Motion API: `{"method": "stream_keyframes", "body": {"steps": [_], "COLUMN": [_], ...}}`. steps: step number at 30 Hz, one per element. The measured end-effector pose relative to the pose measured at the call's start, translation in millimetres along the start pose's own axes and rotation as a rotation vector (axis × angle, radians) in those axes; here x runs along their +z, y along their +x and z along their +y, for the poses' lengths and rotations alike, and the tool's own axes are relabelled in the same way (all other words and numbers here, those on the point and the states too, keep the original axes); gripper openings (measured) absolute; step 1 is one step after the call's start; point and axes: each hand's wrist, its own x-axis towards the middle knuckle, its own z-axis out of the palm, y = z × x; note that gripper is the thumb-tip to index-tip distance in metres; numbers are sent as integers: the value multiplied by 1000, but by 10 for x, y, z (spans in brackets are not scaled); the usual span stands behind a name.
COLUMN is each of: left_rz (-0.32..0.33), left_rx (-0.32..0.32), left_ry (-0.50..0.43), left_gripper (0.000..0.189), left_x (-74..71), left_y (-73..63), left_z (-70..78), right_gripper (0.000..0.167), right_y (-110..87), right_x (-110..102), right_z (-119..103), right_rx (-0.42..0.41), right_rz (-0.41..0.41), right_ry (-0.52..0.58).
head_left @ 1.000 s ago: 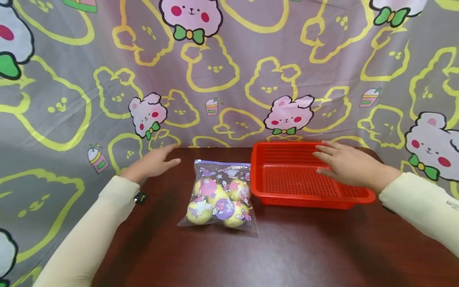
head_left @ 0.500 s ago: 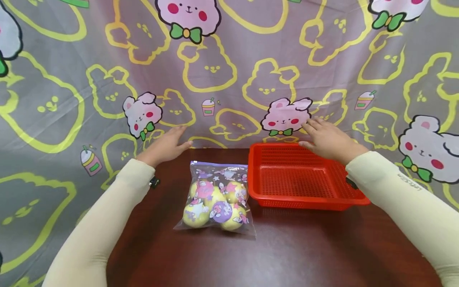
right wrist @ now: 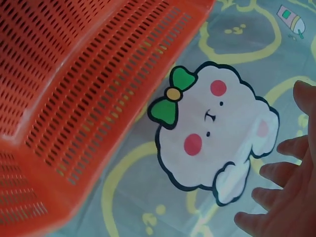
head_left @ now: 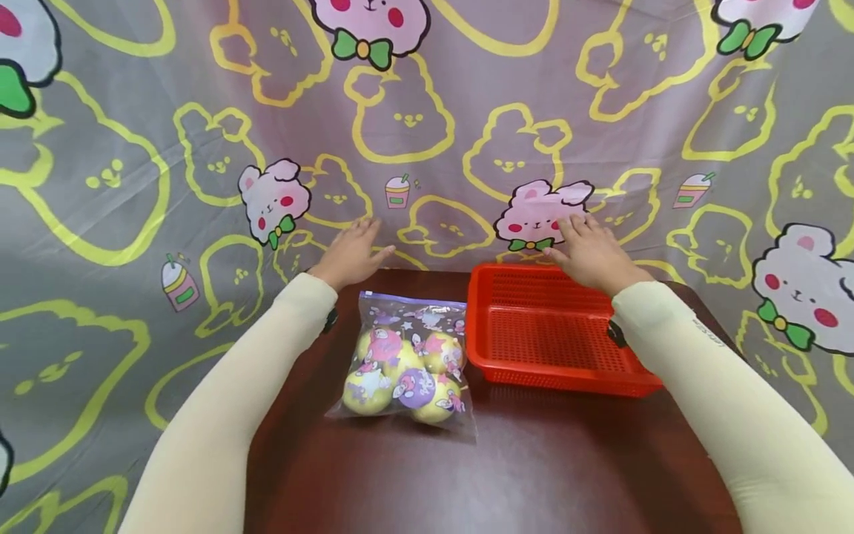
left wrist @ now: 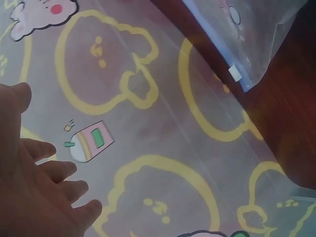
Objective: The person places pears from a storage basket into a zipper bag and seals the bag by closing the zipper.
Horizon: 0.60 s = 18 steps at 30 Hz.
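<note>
A clear zip bag printed with pink and purple cartoons lies on the table, with several round yellow fruits inside. Its purple zip edge, with a white slider, shows in the left wrist view. My left hand is raised behind the bag's upper left corner, fingers extended and holding nothing. Right of the bag stands a red perforated plastic basket with nothing in it. Above the basket's far rim hovers my right hand, also bare, its fingers spread.
A dark reddish-brown table carries the bag and basket. Close behind its far edge hangs a grey curtain with yellow outlines and white bunny heads. The same curtain runs along the left side.
My left hand has moved right and farther away, toward the bag's far side. The right hand has moved left and up from over the basket's right part. Bag and basket stay put.
</note>
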Motion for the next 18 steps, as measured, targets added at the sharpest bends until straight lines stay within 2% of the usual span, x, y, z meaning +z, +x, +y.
{"method": "stream_keyframes", "body": {"steps": [5,8,10,13,18], "left_rz": [-34,-38,-33,-40,-45], "left_rx": [-30,-16,-9,-18,-48], "left_ry": [99,153,154,139,121], "left_gripper": [73,74,74,74,74], "left_x": [91,138,158,189,236], "left_y": [162,268,307,305,184], "left_z": [87,153,185,184,61], "right_gripper": [80,82,84,85,82], "right_y": [91,112,121,134,116], "right_x": [63,86,117,197,363], "right_z": [33,54,47,1,-133], "right_rx": [35,56,69,71,66], "right_rz": [17,35,43,50,27], "right_ry": [17,8,8,29,81]}}
